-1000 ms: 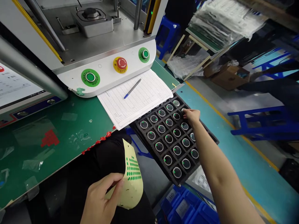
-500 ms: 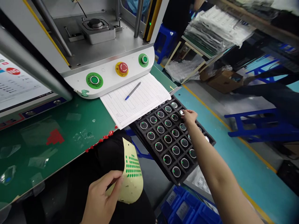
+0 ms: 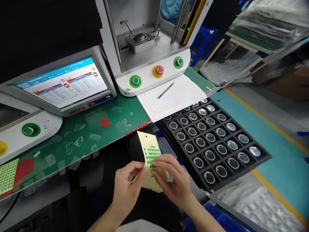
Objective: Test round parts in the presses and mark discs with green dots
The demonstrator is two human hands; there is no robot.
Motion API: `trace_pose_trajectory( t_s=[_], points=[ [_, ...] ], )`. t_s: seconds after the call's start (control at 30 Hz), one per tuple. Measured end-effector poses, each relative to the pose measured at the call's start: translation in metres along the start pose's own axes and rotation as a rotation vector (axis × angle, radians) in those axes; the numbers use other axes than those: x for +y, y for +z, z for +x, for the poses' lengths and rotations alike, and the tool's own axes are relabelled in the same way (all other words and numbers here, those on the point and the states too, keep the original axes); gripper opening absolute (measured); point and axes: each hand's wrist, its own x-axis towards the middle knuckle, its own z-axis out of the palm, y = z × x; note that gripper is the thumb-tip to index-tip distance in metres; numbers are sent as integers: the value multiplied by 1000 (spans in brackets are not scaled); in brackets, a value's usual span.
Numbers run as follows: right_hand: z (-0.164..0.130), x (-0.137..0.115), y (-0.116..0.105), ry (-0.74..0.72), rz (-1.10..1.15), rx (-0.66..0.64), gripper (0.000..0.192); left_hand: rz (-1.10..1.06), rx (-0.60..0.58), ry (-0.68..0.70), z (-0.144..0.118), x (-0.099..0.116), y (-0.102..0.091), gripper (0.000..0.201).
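My left hand [image 3: 130, 183] pinches the left edge of a pale yellow sheet of green dot stickers [image 3: 149, 145], held above my lap. At the sheet's lower dots, my right hand [image 3: 172, 180] has thumb and forefinger close together; whether a sticker is between them is too small to tell. To the right lies a black foam tray [image 3: 260, 158] divided into square cells. Round, silver-rimmed parts [image 3: 221, 171] sit in the cells, and many carry a small green dot on their face.
A printed form [image 3: 154, 101] with a pen [image 3: 166, 90] on it overlaps the tray's far edge. Behind stands a press machine with a red stop button [image 3: 159, 70]. A monitor [image 3: 70, 83] is at left. Film scraps and another sticker sheet [image 3: 8, 175] lie on the green table [image 3: 113, 122].
My right hand has moved from the tray back to the sticker sheet. My left hand still holds the sheet. The view has turned left, bringing in the monitor.
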Motion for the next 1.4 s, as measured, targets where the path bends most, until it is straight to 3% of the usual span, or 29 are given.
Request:
trace_pose_trajectory(
  t_s=[0.2, 0.67, 0.9, 0.97, 1.03, 1.13, 1.23, 1.3, 1.4],
  points=[
    [-5, -10, 9, 48, 55, 37, 19, 117, 0, 111, -13, -2, -5, 15],
    [-18, -5, 9, 36, 53, 204, 30, 90, -67, 83, -10, 1, 2, 14],
    [-10, 3, -4, 1, -40, 114, 15, 156, -80, 55, 1, -1, 8, 16],
    [-8, 28, -21, 71, -86, 164, 11, 187, -47, 27, 4, -3, 9, 16],
    [-4, 72, -51, 208, -195, 310, 12, 204, 5, -9, 8, -4, 11, 18],
    [6, 154, -117, 480, -360, 566, 18, 181, 23, -78, 18, -6, 14, 21],
    [15, 222, -181, 755, -385, 679, 22, 163, 18, -134, 28, -6, 18, 23],
    [18, 251, -209, 905, -352, 702, 26, 173, 33, -164, 34, -7, 21, 24],
    [16, 276, -230, 1090, -291, 712, 30, 189, 55, -205, 41, -7, 25, 23]
  ],
)
